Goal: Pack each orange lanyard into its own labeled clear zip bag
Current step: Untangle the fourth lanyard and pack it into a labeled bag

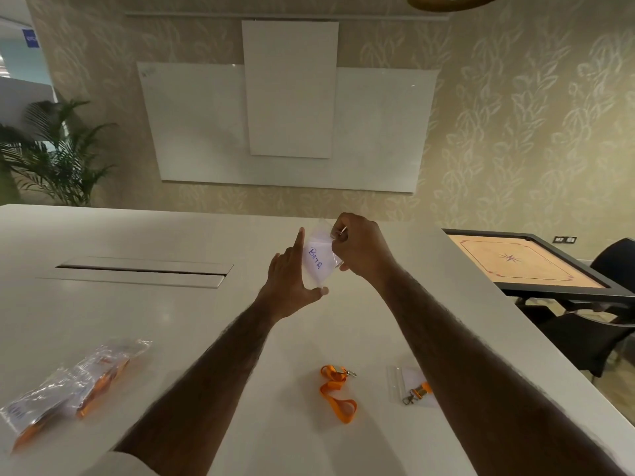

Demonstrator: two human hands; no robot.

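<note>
Clear plastic: an empty zip bag (318,259) with a white label handwritten in blue, seemingly "Beta", is held up above the white worktop (137,321), well beyond the loose items.
Left hand (292,273): open and flat against the bag's left edge, index finger pointing up, thumb tucked under the bottom corner to steady it.
Right hand (357,249): fingers pinched on the bag's upper right edge, apparently at the zip mouth; whether the seal is already parted is too small to tell.
Loose lanyard (338,393): orange, folded in loops with its metal clip at the far end, lying on the worktop between the forearms, near the person.
Second bag (410,386): flat on the worktop at the right, partly under the right forearm, with an orange strap end and metal clasp (415,395) at it; I cannot tell if that lanyard is inside or resting on top.
Packed bags (72,383): a few filled bags with orange lanyards inside, lying together at the near left.
Step in hand: likely opening the labelled bag for the loose lanyard.
Risk: thin slippery film held only at its edges could slip free or tear if the zip is pulled hard.
Risk: the right forearm hangs over the second bag and could drag it off the near edge.
</note>
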